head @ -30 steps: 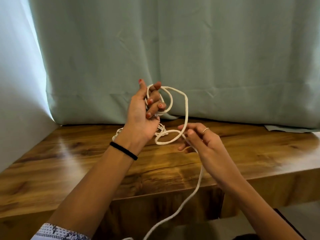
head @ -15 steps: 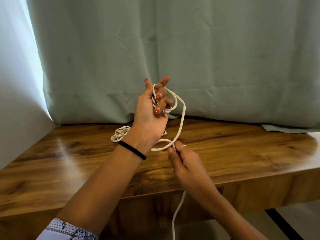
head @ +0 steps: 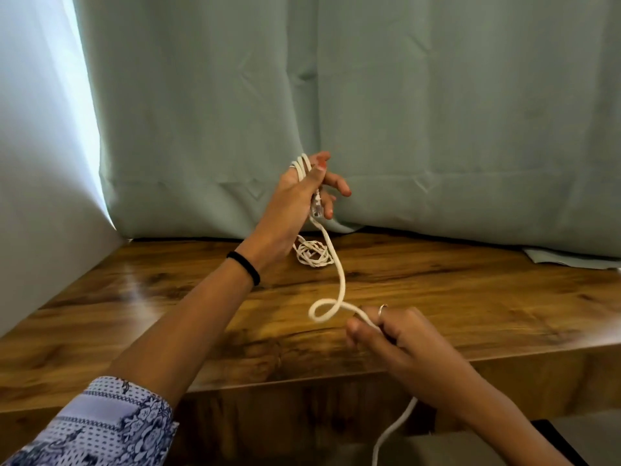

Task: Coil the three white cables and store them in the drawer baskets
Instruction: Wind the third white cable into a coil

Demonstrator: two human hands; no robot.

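Observation:
My left hand (head: 302,190) is raised above the wooden table (head: 437,297), with loops of a thick white cable (head: 341,274) wound round it and a clear plug hanging by the fingers. From there the cable runs down, forms a small loop, and passes into my right hand (head: 393,334), which pinches it near the table's front edge. The cable's tail drops below the table edge toward the floor. A second white cable (head: 314,253), thinner and bundled, lies on the table behind my left wrist. No drawer or basket is in view.
A pale green curtain (head: 437,129) hangs along the back of the table. A white wall stands at the left. A folded green cloth (head: 571,262) lies at the table's back right. The table's front edge runs under my right hand.
My right hand has slid down and to the right along the cable, drawing a longer stretch out. My left hand turned, and the wide loop it held has tightened round it.

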